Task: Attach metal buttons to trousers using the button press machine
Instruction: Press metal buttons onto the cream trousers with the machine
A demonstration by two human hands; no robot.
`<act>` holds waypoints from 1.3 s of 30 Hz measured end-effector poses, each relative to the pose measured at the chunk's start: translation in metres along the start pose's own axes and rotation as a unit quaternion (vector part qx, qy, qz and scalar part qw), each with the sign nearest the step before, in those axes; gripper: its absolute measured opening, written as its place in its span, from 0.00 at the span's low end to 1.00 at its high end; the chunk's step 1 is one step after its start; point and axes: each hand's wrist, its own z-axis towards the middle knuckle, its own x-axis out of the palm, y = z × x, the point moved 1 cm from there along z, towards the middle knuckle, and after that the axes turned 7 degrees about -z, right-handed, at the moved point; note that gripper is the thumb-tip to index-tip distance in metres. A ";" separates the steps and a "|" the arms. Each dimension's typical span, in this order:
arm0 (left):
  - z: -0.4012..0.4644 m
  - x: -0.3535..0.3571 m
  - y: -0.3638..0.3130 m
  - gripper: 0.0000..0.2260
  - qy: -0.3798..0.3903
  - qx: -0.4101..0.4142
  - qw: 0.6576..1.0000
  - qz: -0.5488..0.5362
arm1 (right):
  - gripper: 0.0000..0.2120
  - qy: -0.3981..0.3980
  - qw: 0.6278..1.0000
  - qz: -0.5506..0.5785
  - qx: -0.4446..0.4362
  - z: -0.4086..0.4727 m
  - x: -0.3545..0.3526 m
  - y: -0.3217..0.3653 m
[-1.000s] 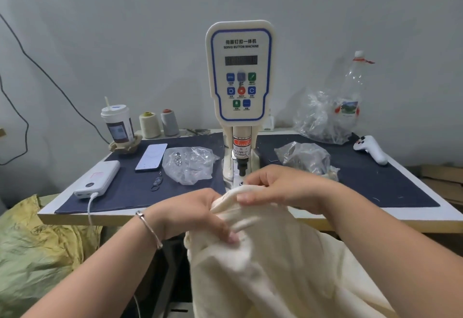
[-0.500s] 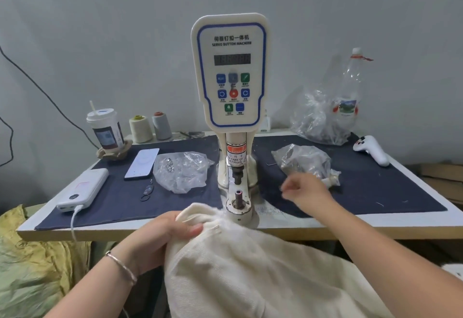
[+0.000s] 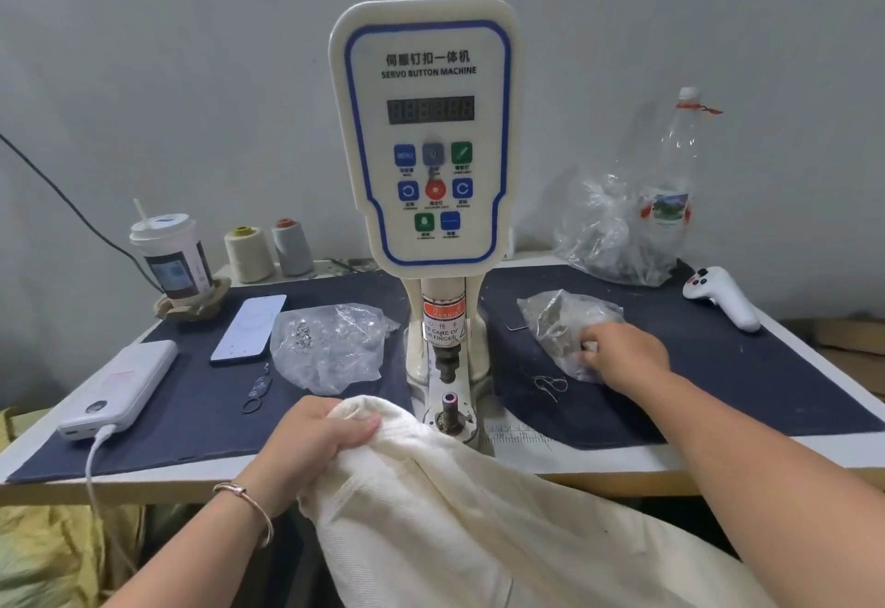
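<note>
**One hand parks the trousers by the die, the other goes for a button**

The left hand has its fingers and thumb curled round a bunched fold of the cream trousers, holding that edge up on the worktop just at seven o'clock from the lower die of the button press machine. I take it the fold is kept there so the spot to be buttoned stays ready beside the post while the other hand is away. The rest of the cloth hangs off the front edge toward the person.

The right hand reaches out to three o'clock of the machine, fingers bent down into the clear bag of metal parts; whether they have pinched a button yet I cannot tell, since the fingertips are lost in the plastic. A second bag lies at nine o'clock, untouched.

The trousers look like a thick, finely ribbed cream weave, soft and creased, with a stitched seam running below the held fold. No button shows on the visible cloth.
</note>
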 end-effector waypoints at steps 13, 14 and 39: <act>0.003 -0.003 0.012 0.22 0.061 -0.007 0.998 0.015 | 0.10 0.041 0.998 0.020 0.040 -0.006 -0.017 0.018; 0.003 -0.003 0.012 0.23 0.059 -0.005 0.998 0.009 | 0.10 0.034 0.999 0.018 0.035 -0.006 -0.018 0.019; 0.002 0.003 0.011 0.19 0.029 0.015 0.999 0.001 | 0.07 -0.060 0.836 0.538 -0.088 -0.082 0.015 0.049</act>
